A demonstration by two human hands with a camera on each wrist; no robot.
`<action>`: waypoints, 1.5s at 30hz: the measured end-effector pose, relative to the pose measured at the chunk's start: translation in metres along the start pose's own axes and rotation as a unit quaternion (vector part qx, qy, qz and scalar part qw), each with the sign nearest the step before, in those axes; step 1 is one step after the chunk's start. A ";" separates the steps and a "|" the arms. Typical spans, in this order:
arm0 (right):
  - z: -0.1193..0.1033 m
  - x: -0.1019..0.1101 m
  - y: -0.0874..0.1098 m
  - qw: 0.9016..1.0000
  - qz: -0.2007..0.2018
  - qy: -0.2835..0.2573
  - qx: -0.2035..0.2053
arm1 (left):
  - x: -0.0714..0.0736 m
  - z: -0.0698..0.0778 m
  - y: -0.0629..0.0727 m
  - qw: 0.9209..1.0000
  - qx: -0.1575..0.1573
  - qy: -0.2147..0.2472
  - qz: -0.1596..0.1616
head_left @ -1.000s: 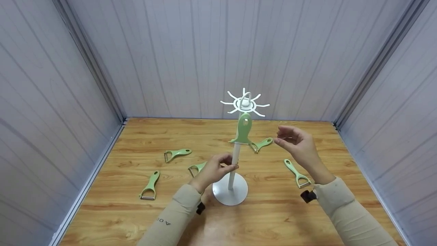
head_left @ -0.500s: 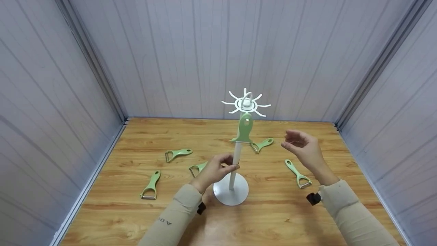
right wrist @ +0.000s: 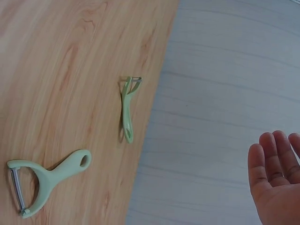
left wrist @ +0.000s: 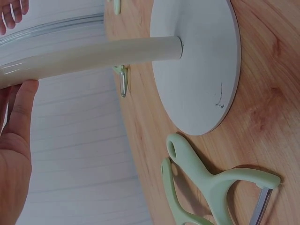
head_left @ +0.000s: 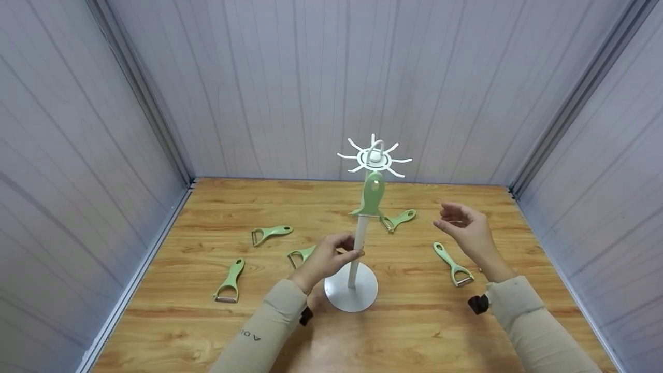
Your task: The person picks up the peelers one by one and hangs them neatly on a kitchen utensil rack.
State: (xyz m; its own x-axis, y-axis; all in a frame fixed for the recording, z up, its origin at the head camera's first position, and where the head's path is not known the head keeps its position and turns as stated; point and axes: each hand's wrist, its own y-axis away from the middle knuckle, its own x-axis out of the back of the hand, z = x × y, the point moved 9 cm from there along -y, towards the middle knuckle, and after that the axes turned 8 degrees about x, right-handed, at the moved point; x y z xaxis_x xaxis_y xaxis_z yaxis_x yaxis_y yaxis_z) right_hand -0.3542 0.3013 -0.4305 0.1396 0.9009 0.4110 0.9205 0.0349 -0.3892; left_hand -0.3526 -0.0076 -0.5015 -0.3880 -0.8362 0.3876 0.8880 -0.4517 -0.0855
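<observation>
On the left of the wooden table (head_left: 171,321), a green peeler (head_left: 230,280) lies with its blade toward the person, and a second peeler (head_left: 272,231) lies sideways beyond it. The left sleeve (head_left: 259,326) carries slanted dark lettering (head_left: 251,335); an A seems readable, but the rest is too unclear to make out. The left hand (head_left: 326,257) pinches the pole of a white stand (head_left: 361,230) between thumb and fingers, partly covering a third peeler (head_left: 305,252). The left wrist view shows more here: two peelers overlap in sight near the round base (head_left: 362,298), one with its handle end just beside the rim and its metal blade exposed, and a small dark mark (left wrist: 219,98) shows on the base. Atop the pole is a wheel of hooks (head_left: 375,158), with a hanging peeler (head_left: 373,199) at its front, handle up. To the right, a rear peeler (head_left: 401,218) lies behind the pole, and a right-hand peeler (head_left: 446,257) lies nearer. Farthest right, the right hand (head_left: 469,228) is raised above the table, holding nothing, fingers loosely bent; the right wrist view shows its palm side and two peelers flat on the wood.
</observation>
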 end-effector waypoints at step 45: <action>0.094 -0.004 0.027 0.990 -0.063 0.088 -0.091 | 0.000 -0.002 0.001 1.000 0.000 -0.002 0.004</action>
State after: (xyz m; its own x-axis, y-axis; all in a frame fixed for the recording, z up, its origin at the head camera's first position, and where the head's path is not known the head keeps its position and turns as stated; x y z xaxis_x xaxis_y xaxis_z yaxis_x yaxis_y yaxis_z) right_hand -0.3639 0.3395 -0.5204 0.0656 0.8041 0.5909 0.9829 0.0499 -0.1770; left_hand -0.3527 -0.0086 -0.5033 -0.3804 -0.8381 0.3909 0.8911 -0.4453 -0.0875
